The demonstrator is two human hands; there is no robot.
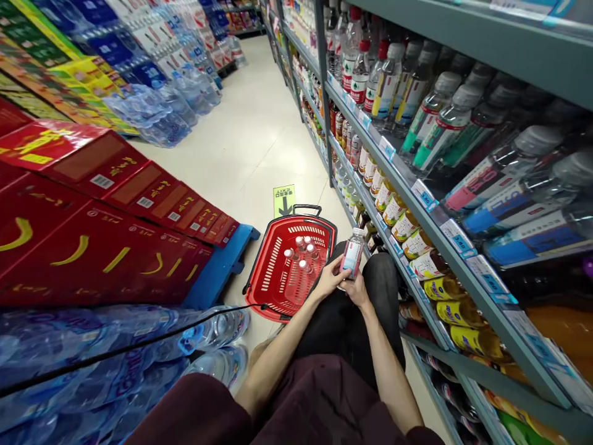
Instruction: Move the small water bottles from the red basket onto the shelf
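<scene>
5 capped bottles [310, 248] in red basket [273, 253]; right of basket, left hand [328, 278] and right hand [356, 290] closed round labelled bottle [353, 250]; pale floor [241, 123] beneath, cartons [83, 247] left, shelving [463, 31] right

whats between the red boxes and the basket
In the head view, a blue pallet juts out beside the red boxes, then a strip of pale floor runs to the basket.
</scene>
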